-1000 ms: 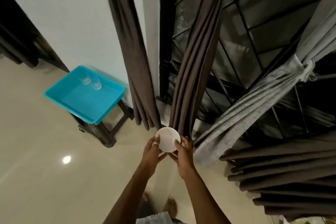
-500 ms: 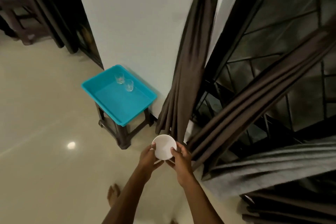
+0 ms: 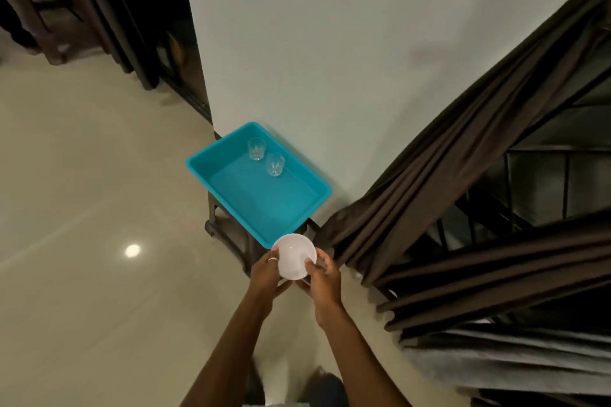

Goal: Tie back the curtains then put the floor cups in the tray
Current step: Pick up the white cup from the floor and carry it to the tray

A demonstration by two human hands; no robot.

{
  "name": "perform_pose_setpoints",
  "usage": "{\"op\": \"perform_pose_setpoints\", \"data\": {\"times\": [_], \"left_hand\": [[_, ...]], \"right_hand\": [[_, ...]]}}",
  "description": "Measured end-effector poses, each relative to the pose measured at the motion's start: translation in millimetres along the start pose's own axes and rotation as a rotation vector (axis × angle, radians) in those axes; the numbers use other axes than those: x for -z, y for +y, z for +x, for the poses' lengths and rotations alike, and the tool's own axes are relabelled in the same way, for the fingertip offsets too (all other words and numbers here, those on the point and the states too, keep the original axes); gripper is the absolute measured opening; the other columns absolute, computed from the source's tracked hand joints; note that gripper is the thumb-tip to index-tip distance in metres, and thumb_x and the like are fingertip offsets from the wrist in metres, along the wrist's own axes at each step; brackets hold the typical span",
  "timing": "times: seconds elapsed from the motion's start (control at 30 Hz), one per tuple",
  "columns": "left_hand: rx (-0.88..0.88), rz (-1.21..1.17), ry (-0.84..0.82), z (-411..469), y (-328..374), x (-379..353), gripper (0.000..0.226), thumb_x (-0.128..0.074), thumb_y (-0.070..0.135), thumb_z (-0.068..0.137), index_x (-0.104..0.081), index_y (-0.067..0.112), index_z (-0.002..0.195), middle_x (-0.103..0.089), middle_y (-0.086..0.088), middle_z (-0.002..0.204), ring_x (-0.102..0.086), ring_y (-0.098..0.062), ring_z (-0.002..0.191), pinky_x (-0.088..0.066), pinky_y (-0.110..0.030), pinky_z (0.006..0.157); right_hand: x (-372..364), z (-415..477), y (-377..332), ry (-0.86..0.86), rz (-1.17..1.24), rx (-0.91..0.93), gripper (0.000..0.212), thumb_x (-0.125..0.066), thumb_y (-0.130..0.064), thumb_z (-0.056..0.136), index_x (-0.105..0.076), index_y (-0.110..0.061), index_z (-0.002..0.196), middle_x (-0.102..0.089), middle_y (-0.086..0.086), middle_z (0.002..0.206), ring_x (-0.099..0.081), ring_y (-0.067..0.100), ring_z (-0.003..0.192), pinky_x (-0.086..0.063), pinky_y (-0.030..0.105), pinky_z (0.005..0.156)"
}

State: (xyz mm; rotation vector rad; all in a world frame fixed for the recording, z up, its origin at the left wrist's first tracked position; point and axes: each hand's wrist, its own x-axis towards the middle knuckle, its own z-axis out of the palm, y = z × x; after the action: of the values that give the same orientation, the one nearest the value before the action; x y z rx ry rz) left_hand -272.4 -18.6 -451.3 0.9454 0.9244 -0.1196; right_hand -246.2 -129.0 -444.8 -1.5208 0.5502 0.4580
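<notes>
Counting left to right: one teal tray (image 3: 198, 166) on dark stool (image 3: 228, 235), two clear glasses (image 3: 256, 148) (image 3: 275, 164) inside by far wall, one white cup (image 3: 294, 256), brown tied-back curtains (image 3: 463, 175). Left hand (image 3: 266, 274) and right hand (image 3: 322, 279) both curled around cup, fingers part-closed, cup held at tray's near corner.

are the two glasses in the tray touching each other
Apart. The head view shows a strip of teal tray floor between the far glass and the near glass.
</notes>
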Motion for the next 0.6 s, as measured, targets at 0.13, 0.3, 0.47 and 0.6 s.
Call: {"op": "perform_pose_setpoints", "data": {"times": [0.13,0.3,0.47,0.6], "left_hand": [[-0.001,0.061,-0.035,22,15,5,0.031,-0.061,0.029,0.101,-0.058,0.019,0.13,-0.064,-0.009,0.128,-0.065,-0.031,0.112,-0.062,-0.034,0.074],[0.033,0.201,0.011,61,46,-1,0.02,-0.058,0.031,0.103,-0.057,0.022,0.121,-0.064,-0.007,0.124,-0.066,-0.027,0.109,-0.063,-0.042,0.084],[0.034,0.281,0.019,111,94,-4,0.024,-0.054,0.025,0.105,-0.054,0.018,0.128,-0.059,-0.009,0.126,-0.063,-0.025,0.104,-0.061,-0.027,0.058],[0.029,0.278,0.079,149,123,-16,0.024,-0.054,0.021,0.104,-0.048,0.017,0.127,-0.051,-0.01,0.125,-0.059,-0.023,0.1,-0.06,-0.03,0.059]], "right_hand": [[-20,15,-10,0.039,-0.032,-0.009,0.042,-0.066,-0.017,0.098,-0.056,-0.023,0.138,-0.056,0.007,0.137,-0.06,0.031,0.117,-0.063,0.04,0.084],[-45,49,-23,0.08,-0.002,-0.073,0.043,-0.066,-0.02,0.098,-0.054,-0.021,0.14,-0.056,0.009,0.137,-0.061,0.032,0.116,-0.061,0.047,0.09],[-85,96,-48,0.062,0.026,-0.118,0.042,-0.062,-0.021,0.101,-0.054,-0.02,0.142,-0.057,0.011,0.139,-0.061,0.034,0.118,-0.06,0.05,0.091],[-107,131,-73,0.066,0.005,-0.119,0.034,-0.057,-0.018,0.102,-0.055,-0.024,0.136,-0.056,0.009,0.138,-0.059,0.032,0.12,-0.06,0.049,0.093]]}}
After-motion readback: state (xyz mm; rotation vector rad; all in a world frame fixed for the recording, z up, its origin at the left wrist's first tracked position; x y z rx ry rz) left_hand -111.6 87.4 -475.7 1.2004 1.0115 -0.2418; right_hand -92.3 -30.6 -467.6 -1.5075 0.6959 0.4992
